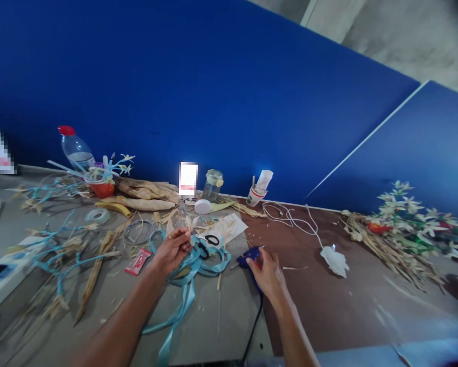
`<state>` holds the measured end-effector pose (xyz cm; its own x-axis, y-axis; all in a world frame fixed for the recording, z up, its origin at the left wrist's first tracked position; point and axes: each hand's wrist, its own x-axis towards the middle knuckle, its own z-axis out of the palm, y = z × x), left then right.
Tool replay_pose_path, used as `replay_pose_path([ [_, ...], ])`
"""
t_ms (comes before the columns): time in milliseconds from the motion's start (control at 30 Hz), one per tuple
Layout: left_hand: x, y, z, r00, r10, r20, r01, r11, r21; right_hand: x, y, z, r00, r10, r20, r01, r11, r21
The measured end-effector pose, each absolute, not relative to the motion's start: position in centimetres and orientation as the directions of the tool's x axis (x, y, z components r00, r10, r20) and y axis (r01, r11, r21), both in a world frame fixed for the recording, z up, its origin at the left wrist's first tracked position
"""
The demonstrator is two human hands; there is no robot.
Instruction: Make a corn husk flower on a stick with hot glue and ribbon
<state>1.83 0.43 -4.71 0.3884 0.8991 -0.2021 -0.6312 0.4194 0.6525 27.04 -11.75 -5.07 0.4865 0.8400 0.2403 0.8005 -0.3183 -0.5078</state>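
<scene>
1. Presently, the left hand (173,250) has its grip together, fingertips pinching a small pale petalled piece of dried husk (189,224) above the middle of the grey tabletop (213,336).
2. The right hand (270,272) has thumb and fingers around a dark-blue plastic glue gun (250,255); the view is poor there, so I cannot tell whether that grip is clamped on it or only touching.
3. The glue gun is near the edge where the grey surface meets a brown sheet (328,311), and a black cord (253,326) runs from its handle toward the near side.
4. Loops of light-blue satin ribbon (188,295) lie beside and beneath the left hand, with black-handled scissors (207,238) among them.
5. Left of that hand is a small red-and-white packet (137,262); farther left lie thin branched stems wrapped in light blue (60,278).
6. Near the blue partition (175,92) stand a clear jar (212,191) and a white paper cup with a red rim (255,197).
7. A crumpled white tissue (334,261) lies well to the right.
</scene>
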Motion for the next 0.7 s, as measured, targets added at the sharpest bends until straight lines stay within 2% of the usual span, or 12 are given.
replay_pose_path([
  [100, 1.9, 0.3, -4.5, 0.379, 0.904, -0.197, -0.640, 0.410, 0.650, 27.7, -13.2, -6.9, 0.508, 0.834, 0.214, 0.838, -0.421, -0.347],
  [167, 1.9, 0.3, -4.5, 0.382, 0.903, -0.197, -0.637, 0.412, 0.651, 27.5, -13.5, -7.1, 0.509, 0.841, 0.182, 0.843, -0.445, -0.303],
  [400, 1.8, 0.5, -4.9, 0.376, 0.910, -0.174, -0.652, 0.393, 0.648, 26.3, -13.1, -6.4, 0.480, 0.876, 0.039, 0.823, -0.434, -0.367],
  [500, 1.7, 0.4, -4.9, 0.370, 0.914, -0.168, -0.666, 0.387, 0.637, 26.5, -13.1, -6.4, 0.488, 0.866, 0.110, 0.799, -0.393, -0.454],
  [567, 1.7, 0.5, -5.0, 0.369, 0.916, -0.161, -0.670, 0.382, 0.637, 26.8, -13.3, -6.0, 0.504, 0.844, 0.181, 0.750, -0.325, -0.576],
  [633, 1.6, 0.5, -5.2, 0.371, 0.916, -0.152, -0.669, 0.377, 0.641, 27.0, -13.6, -5.0, 0.518, 0.838, 0.172, 0.610, -0.221, -0.761],
  [700, 1.6, 0.6, -5.3, 0.379, 0.915, -0.142, -0.662, 0.375, 0.649, 26.8, -13.8, -3.6, 0.476, 0.876, 0.078, 0.344, -0.104, -0.933],
])
